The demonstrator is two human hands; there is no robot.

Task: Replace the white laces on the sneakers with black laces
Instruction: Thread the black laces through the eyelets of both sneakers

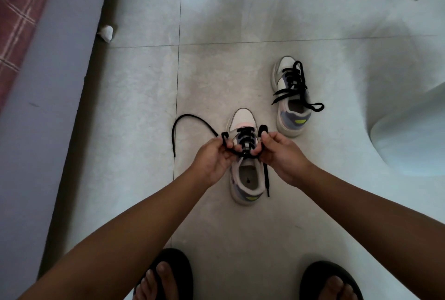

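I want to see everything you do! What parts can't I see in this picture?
All in the head view:
- The upper eyelets and the knot of the near sneaker: the left hand and right hand cover them.
- The small white thing by the wall: too small to tell.
- The sandals: cut off by the bottom edge.
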